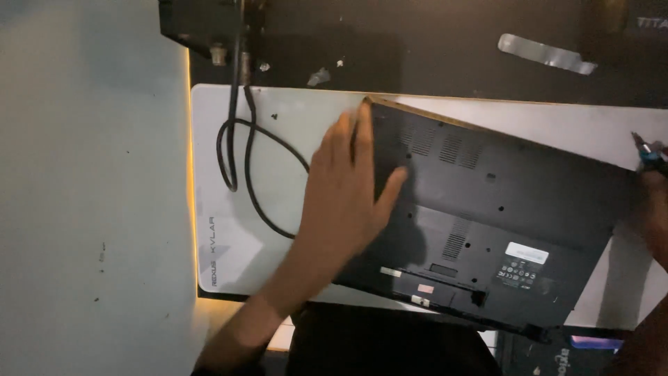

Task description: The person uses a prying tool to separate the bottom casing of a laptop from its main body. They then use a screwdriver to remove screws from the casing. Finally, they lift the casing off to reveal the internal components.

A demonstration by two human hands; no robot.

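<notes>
A black laptop [501,209] lies bottom side up and skewed on a white mat [278,139]. Vent slots, screw holes and a white label show on its underside. My left hand [344,188] rests flat on the laptop's left edge, fingers over the corner and thumb spread onto the base. At the right border, my right hand [654,202] is partly cut off and grips a thin tool [646,150] with a blue handle, just off the laptop's right corner.
A black cable [240,139] loops over the mat's left part from a dark device [209,28] at the top. A silver strip [546,54] lies on the dark desk behind. Pale floor is at the left.
</notes>
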